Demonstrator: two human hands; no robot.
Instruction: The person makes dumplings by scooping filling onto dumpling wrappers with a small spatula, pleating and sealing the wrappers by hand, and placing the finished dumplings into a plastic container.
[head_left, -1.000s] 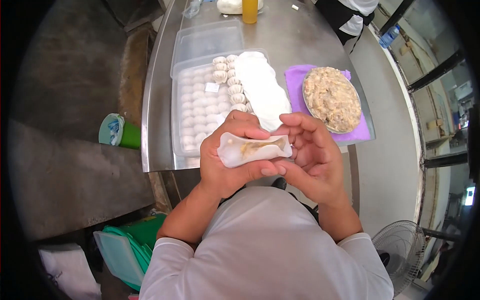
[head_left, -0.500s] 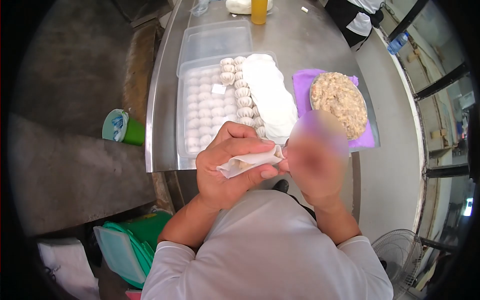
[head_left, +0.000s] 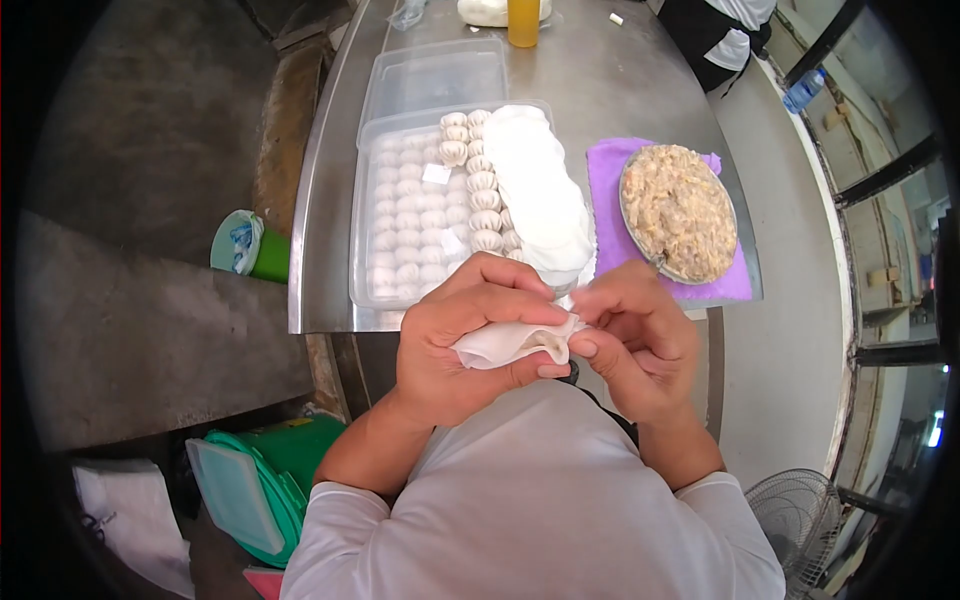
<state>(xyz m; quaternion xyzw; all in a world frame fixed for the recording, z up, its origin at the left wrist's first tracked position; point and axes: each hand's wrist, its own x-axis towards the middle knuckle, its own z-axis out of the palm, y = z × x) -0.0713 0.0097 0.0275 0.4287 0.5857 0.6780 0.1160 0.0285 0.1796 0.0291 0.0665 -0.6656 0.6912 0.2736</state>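
My left hand point(head_left: 450, 345) cups a thin white dough wrapper point(head_left: 510, 343), folded lengthwise, with a bit of filling showing in its opening. Pinching the wrapper's right end are the fingers of my right hand point(head_left: 640, 345). Beyond them on the steel table, a stack of white wrappers point(head_left: 535, 190) lies over the right part of a clear plastic box point(head_left: 357, 230). Pleated dumplings point(head_left: 485, 200) sit in rows beside the stack, and several more show blurred under clear plastic. A heaped bowl of filling point(head_left: 680, 210) rests on a purple cloth point(head_left: 615, 165) at the right.
Toward the table's far end are a yellow bottle point(head_left: 522, 22), a white lump point(head_left: 500, 10) and a clear lid point(head_left: 435, 75). A person point(head_left: 715, 45) stands at the far right corner. A green bin point(head_left: 268, 255) is left of the table; a fan point(head_left: 795, 515) is lower right.
The wrapper has gone from wide open to folded nearly closed between my hands. My right fingers, spread earlier, now pinch its right end. The view has shifted slightly.
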